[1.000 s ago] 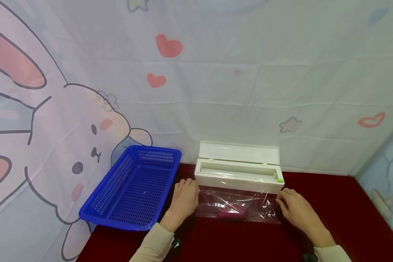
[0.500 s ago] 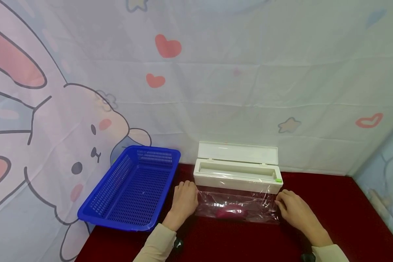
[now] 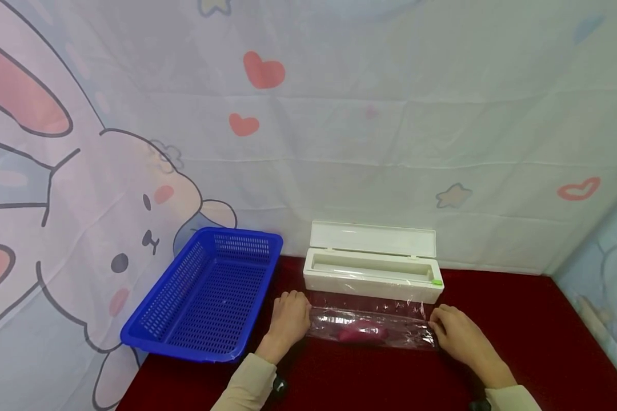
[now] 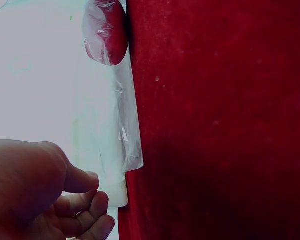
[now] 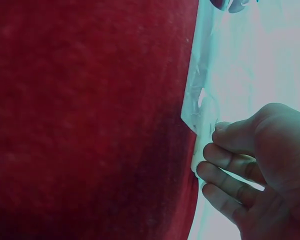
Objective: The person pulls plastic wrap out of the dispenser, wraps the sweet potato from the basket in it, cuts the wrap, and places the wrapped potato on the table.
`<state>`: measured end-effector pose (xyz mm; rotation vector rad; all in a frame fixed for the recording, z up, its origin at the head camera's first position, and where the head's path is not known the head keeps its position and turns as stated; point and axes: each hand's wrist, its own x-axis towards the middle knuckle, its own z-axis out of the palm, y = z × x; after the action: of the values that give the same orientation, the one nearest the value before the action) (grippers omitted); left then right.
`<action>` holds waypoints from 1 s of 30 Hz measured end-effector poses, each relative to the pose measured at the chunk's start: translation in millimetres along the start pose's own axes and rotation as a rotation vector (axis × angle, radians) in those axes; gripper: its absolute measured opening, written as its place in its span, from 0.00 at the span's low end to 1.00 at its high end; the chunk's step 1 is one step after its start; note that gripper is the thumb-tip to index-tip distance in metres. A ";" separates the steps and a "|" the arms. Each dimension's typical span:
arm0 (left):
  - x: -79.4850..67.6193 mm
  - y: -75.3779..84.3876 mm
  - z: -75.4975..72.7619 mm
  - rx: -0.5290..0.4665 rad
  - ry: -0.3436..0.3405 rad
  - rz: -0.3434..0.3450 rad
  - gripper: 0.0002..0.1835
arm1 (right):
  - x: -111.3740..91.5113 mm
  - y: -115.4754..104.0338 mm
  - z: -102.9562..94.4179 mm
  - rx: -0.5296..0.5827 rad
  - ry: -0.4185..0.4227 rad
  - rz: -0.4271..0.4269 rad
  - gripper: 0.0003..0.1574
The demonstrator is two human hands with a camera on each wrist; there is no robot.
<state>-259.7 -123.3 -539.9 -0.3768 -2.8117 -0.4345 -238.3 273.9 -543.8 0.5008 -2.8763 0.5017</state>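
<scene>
A strip of clear cling film (image 3: 408,334) stretches sideways in front of a white cling film dispenser (image 3: 372,283) whose lid stands up. Under the film in the head view lies a dark pink oblong thing (image 3: 362,331); the left wrist view shows the same rounded red thing (image 4: 115,32) with creased film over it. At the film's left end my left hand (image 3: 289,321) pinches its edge between thumb and fingers. My right hand (image 3: 460,337) pinches the right end, thumb against forefinger. Film (image 5: 202,65) also hangs beside that hand in the right wrist view.
A blue perforated plastic basket (image 3: 221,302) stands left of my left hand. Dark red cloth (image 3: 370,379) covers the table. Behind it hangs a pale backdrop (image 3: 349,137) printed with a rabbit and hearts. A green slider (image 3: 437,282) sits at the dispenser's right end.
Both hands have come slightly nearer to me, away from the dispenser. The film's far edge has come down with them over the pink thing, making a narrower band.
</scene>
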 end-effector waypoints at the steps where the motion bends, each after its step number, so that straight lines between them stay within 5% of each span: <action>1: -0.5 0.0 0.3 -0.001 -0.007 -0.004 0.05 | -0.8 0.1 1.0 0.001 -0.002 0.000 0.09; 30: -8.5 -5.2 5.0 0.045 -0.129 -0.026 0.07 | -7.0 -1.8 6.1 -0.015 -0.074 0.018 0.09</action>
<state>-254.4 -128.3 -548.4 -0.3717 -2.9486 -0.3642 -231.8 272.1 -550.5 0.5017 -2.9553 0.4743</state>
